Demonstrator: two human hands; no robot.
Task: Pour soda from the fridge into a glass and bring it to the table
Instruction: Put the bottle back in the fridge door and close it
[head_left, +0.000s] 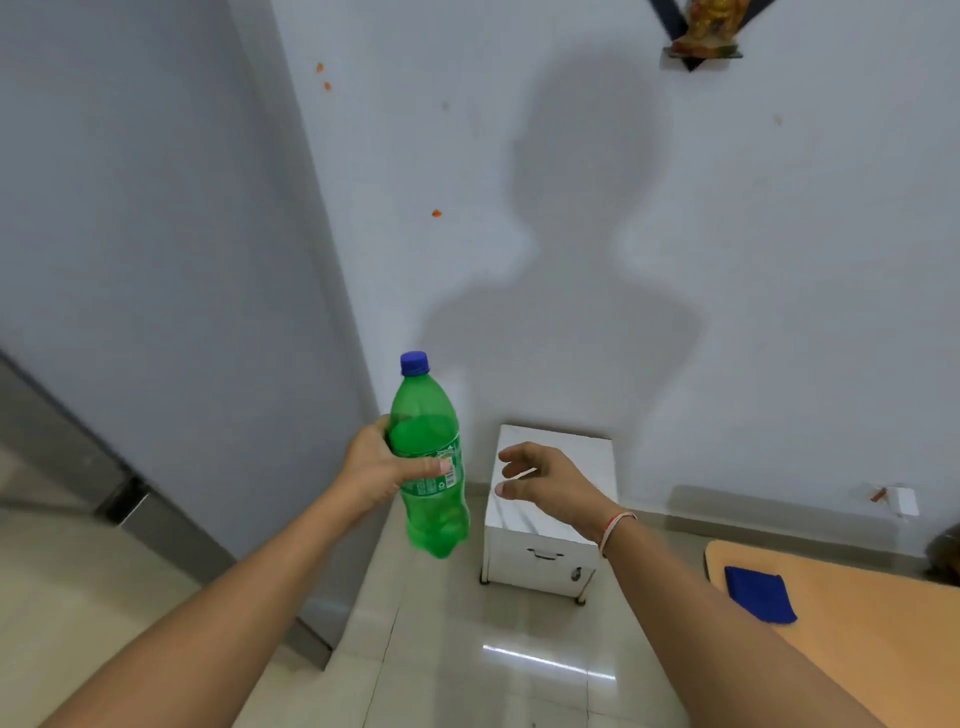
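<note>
The left hand (382, 470) grips the green soda bottle (430, 462) around its middle, fingers wrapped over the label, holding it nearly upright in the air with the blue cap (414, 362) on. The label's print is too small to read, so no brand is certain. Right of it, the right hand (545, 483) hovers loose and empty before a white cabinet (545, 519). No glass shows. A one-handed grip could slip, and jostled soda may foam at opening. The table (852, 618) corner carries a blue cloth (759, 594).

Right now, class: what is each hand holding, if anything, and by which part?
The left hand grips the green soda bottle around its middle, at the label, with the blue cap on. The right hand is open and holds nothing.
</note>
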